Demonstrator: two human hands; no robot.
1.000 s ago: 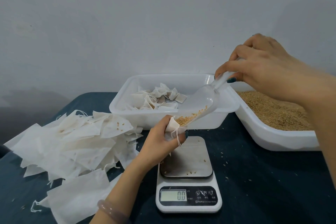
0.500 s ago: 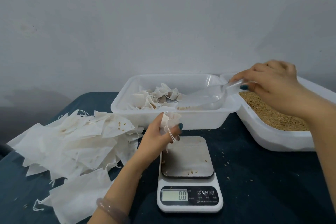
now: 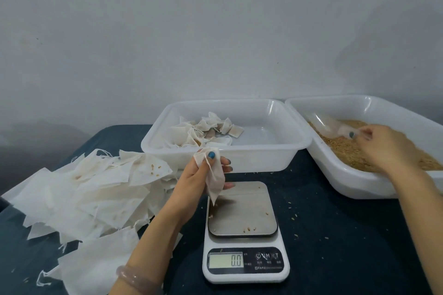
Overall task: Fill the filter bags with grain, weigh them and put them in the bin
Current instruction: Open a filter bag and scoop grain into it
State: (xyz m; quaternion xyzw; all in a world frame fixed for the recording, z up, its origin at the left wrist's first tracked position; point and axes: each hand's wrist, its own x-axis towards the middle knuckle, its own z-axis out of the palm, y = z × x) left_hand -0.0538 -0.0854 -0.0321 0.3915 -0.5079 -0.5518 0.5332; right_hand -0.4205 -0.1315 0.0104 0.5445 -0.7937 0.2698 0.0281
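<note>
My left hand (image 3: 199,175) grips a white filter bag (image 3: 214,176) by its top, and the bag hangs just above the steel plate of the white kitchen scale (image 3: 244,230), whose display reads 0.0. Over the white tray (image 3: 359,181) of brown grain (image 3: 345,151) at the right, my right hand (image 3: 386,148) holds the handle of a clear plastic scoop (image 3: 326,124), which lies on the grain. The white bin (image 3: 239,158) behind the scale holds several filled bags (image 3: 203,130) in its left half.
A heap of empty filter bags (image 3: 88,189) covers the dark blue table (image 3: 347,246) to the left of my left arm. Loose grains lie on the scale plate and on the cloth around it. A grey wall stands close behind the containers.
My right hand has carried the scoop from the bag's mouth to the right and down into the grain tray. The left hand has closed the bag's top and let it hang.
</note>
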